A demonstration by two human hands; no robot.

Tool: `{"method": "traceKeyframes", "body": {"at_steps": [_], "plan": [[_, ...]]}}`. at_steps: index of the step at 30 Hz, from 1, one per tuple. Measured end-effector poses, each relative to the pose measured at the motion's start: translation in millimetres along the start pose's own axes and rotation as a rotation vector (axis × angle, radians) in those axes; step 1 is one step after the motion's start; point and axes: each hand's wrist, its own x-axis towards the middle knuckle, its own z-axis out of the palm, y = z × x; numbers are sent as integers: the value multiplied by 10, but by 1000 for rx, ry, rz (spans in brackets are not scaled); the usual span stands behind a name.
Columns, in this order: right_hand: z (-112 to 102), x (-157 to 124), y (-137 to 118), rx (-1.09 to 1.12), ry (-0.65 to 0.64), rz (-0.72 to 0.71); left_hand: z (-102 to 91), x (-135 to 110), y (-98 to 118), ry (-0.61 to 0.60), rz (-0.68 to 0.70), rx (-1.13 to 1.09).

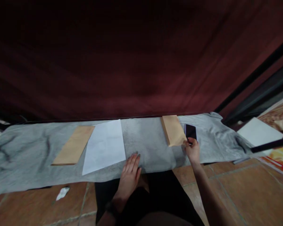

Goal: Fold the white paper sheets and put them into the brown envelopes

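Note:
My left hand lies flat with fingers stretched out on the grey cloth, holding nothing, just right of a white sheet of paper. My right hand reaches out with its fingers closed on the near corner of a stack of brown envelopes. A black phone lies right beside that stack, touching the fingers. Another brown envelope lies to the left of the white sheet.
A dark red curtain hangs right behind the cloth. Black metal bars slant at the right, with a white sheet and a colourful mat beyond. A crumpled paper scrap lies on the tiled floor.

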Motion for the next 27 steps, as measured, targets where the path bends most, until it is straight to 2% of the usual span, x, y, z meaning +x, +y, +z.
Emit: {"method": "traceKeyframes", "body": {"at_steps": [3,5,6,9,11,16,19,21,25,27], "plan": [[35,-181,-115,-111,-28,-167,-112,-7,-254,47,-207,99],[132,-358,-226,-84,-152,-269,-179,-35,-487,27,-335,163],[202,-458,-285,-61,-228,-309,-212,-50,-602,-20,-352,173],[459,-763,-464,-15,-384,-418,-302,-56,-854,-207,-294,171],[628,-941,-574,4,-453,-479,-347,-6,-920,-293,-262,183],[878,-1205,-754,41,-567,-548,-369,194,-906,-358,-233,192],[921,-1239,-773,134,-607,-454,-352,266,-825,-286,-199,147],[932,-1223,-769,242,-642,-291,-336,304,-681,-200,-152,108],[941,-1146,-778,499,-731,210,-252,407,-149,-104,9,35],[939,-1099,-771,544,-753,368,-175,456,154,-96,65,8]]}}
